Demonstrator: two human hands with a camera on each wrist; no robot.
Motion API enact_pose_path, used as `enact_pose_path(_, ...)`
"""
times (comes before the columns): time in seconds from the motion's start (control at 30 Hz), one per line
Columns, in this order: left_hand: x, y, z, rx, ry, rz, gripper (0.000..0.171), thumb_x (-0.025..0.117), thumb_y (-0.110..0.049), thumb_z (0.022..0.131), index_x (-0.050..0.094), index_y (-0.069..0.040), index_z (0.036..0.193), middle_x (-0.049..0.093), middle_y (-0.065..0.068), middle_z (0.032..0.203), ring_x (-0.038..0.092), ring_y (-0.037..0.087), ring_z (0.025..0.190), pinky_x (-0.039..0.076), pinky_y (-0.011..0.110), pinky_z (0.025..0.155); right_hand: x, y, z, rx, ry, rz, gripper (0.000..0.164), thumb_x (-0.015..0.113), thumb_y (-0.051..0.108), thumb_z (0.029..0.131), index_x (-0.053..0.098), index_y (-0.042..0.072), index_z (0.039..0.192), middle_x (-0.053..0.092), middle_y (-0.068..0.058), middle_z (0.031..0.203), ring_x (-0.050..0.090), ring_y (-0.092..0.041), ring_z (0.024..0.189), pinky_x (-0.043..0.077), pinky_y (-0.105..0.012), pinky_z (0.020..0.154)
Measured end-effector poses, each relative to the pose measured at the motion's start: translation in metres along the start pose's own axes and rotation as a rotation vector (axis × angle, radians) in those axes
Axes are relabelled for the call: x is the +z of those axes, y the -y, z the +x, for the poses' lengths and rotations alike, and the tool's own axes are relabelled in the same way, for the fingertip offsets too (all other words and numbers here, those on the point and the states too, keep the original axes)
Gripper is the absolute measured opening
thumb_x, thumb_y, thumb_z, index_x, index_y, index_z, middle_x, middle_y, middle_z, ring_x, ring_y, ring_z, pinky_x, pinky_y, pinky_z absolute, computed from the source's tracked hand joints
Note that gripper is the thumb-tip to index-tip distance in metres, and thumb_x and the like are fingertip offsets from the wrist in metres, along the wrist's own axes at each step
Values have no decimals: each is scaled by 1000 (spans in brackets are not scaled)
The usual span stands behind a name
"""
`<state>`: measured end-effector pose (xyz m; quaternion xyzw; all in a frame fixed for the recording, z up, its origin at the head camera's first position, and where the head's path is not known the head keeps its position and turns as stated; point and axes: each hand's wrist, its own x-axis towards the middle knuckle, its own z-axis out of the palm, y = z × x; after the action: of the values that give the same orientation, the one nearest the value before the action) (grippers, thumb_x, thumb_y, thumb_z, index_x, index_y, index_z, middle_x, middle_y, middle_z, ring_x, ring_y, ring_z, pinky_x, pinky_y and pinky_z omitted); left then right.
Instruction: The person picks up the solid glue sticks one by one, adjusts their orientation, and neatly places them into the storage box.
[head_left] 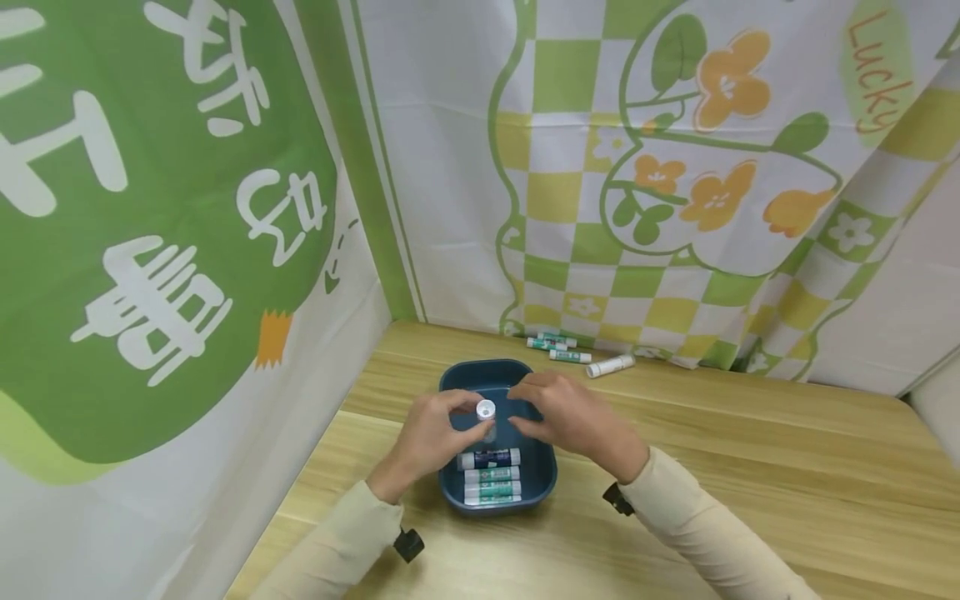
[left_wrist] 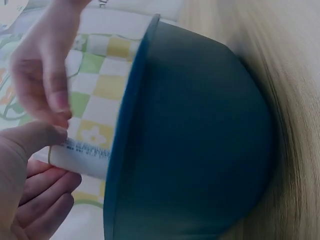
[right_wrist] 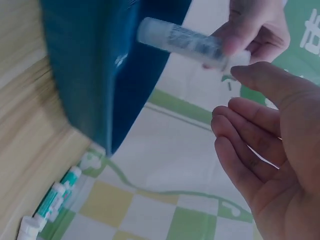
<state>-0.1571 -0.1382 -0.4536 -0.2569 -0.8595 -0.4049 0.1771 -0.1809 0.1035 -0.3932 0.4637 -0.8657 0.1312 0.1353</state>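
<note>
Your left grip (head_left: 429, 429) pinches the white tube (head_left: 486, 411); your right grip (head_left: 573, 414) hangs loose. That tube looks light, stiff, maybe slick: hold mid-barrel.

Left hand (right_wrist: 257, 27) pinching tube (right_wrist: 172, 40) (white, printed), right hand (right_wrist: 298, 145) near, blue tub (right_wrist: 80, 60)

You've got a light wood-grain tabletop (head_left: 735, 475), far-right corner rounded. Left cloth (head_left: 187, 225): green patch, white lettering, pale border. Back cloth (head_left: 570, 192): white, green-yellow checks, orange flowers, "Lucky" upper right. Your light's soft, wood paler up front.
</note>
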Motion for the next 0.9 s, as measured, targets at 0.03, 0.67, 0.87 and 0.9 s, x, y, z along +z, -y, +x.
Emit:
enact_pose_path(0.03,1,-1,1,42,-10,42,22,90,-14,84,80,-7,103,82,6,99,80,19,91,66,37,81,0,1,2,-9,-14,27,28,84,26,93,80,6,112,80,-6,105,77,-17,92,65,-29,79)
enact_pose_path(0.67,10,-15,7,293,-137,353,30,92,-20,80,79,-6,103,82,6,98,79,16,87,65,27,75,9,15,10,199,-140,365,10,77,15,96,83,8,100,82,-5,92,78,-13,79,64,-25,72)
enact_pose_path(0.87,7,-3,2,247,-121,271,29,92,-17,81,77,-6,103,81,5,97,78,17,85,65,29,74,-4,8,5,234,-243,470,9,79,13,95,83,6,100,82,-6,91,79,-11,77,66,-29,72)
enact_pose_path(0.9,6,-1,1,237,-119,263,28,92,-17,82,77,-6,103,81,5,96,78,17,84,65,29,73,-6,7,4,245,-258,479,10,80,13,94,83,6,101,83,-6,91,79,-11,77,66,-30,72)
